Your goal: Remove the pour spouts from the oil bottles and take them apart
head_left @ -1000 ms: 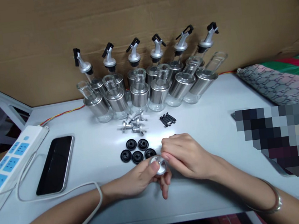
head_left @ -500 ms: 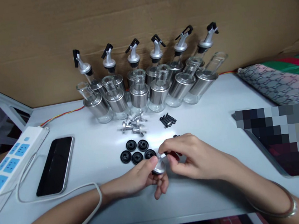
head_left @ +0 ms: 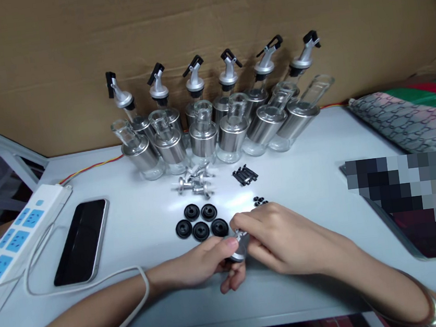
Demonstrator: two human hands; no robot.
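A silver bottle pourer (head_left: 239, 252) is in my left hand (head_left: 207, 262), its thumb on top and its fingers beneath the round base. The curled fingers of my right hand (head_left: 291, 236) close round the upper end of the pourer's spout and hide its tip. Just beyond lie several black ring-shaped stoppers (head_left: 201, 231). Tiny black caps (head_left: 259, 200) sit past my right knuckles. Farther off are a pile of silver spout parts (head_left: 200, 180) and a bunch of black levers (head_left: 245, 174).
Open glass bottles with steel sleeves (head_left: 203, 139) stand in a row, with bottles wearing black-levered pourers (head_left: 195, 84) behind them. A phone (head_left: 81, 242), a power strip (head_left: 5, 250) and a white cable (head_left: 142, 274) are at left. A patterned cushion (head_left: 405, 113) lies at right.
My right hand has shifted slightly down and turned over the spout, uncovering the tiny black caps. The pourer has tilted and come slightly nearer to me, in my left hand.
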